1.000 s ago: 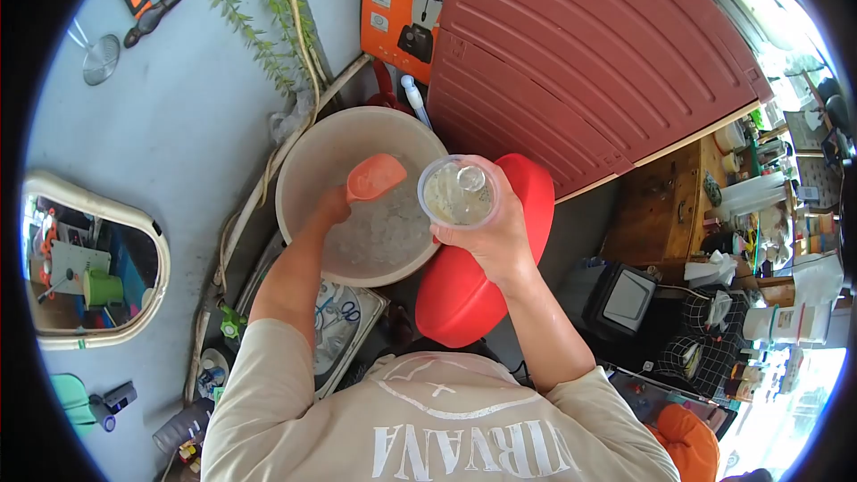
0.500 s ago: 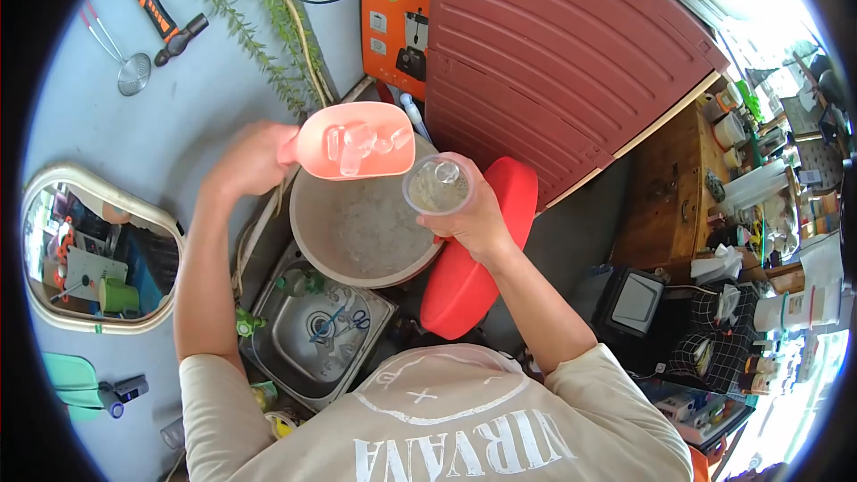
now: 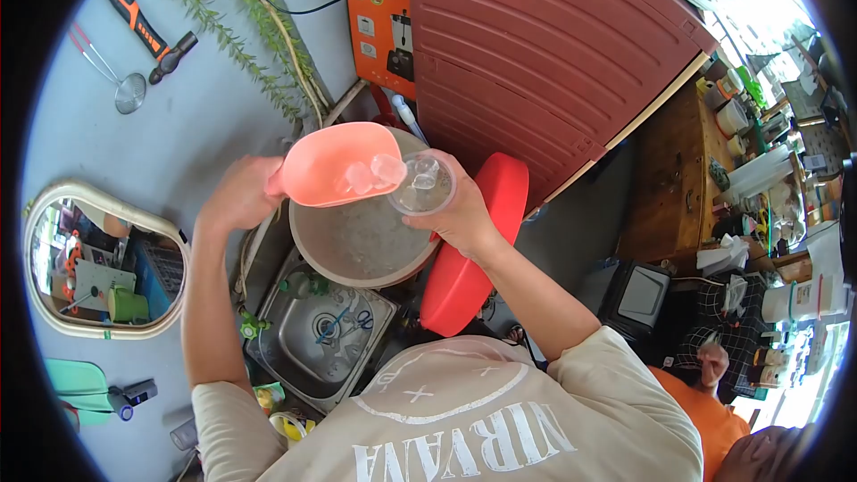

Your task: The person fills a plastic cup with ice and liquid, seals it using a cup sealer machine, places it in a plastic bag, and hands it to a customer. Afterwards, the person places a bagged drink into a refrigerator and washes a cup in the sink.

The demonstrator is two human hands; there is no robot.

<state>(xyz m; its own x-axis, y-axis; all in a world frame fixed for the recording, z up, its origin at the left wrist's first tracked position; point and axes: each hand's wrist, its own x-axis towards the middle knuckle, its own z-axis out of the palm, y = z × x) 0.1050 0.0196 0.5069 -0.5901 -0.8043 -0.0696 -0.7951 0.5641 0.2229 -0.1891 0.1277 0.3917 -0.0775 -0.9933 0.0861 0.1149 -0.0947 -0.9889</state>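
Note:
My left hand [image 3: 237,195] is closed around the handle of a pink scoop [image 3: 326,152]. The scoop tilts toward the cup, and a few pieces of ice [image 3: 375,173] lie near its lip. In my right hand [image 3: 462,212] is a clear plastic cup [image 3: 422,200] with ice in it. The scoop's lip touches or overlaps the cup's rim; which one I cannot tell. Below both is a large round tub [image 3: 344,236] with ice inside. A red lid [image 3: 473,277] stands tilted beside the tub, partly hidden behind my right wrist.
A metal sink [image 3: 312,370] with scissors in it sits below the tub. The maroon panel [image 3: 544,45] rises beyond the lid. A mirror [image 3: 109,259], hammer [image 3: 147,22] and strainer [image 3: 129,92] hang on the left wall. Another person in an orange top [image 3: 701,419] is at lower right.
The scoop has tipped and moved right and down to the cup, and its ice has slid toward the lip. More ice shows in the cup. Another person has come into view at lower right.

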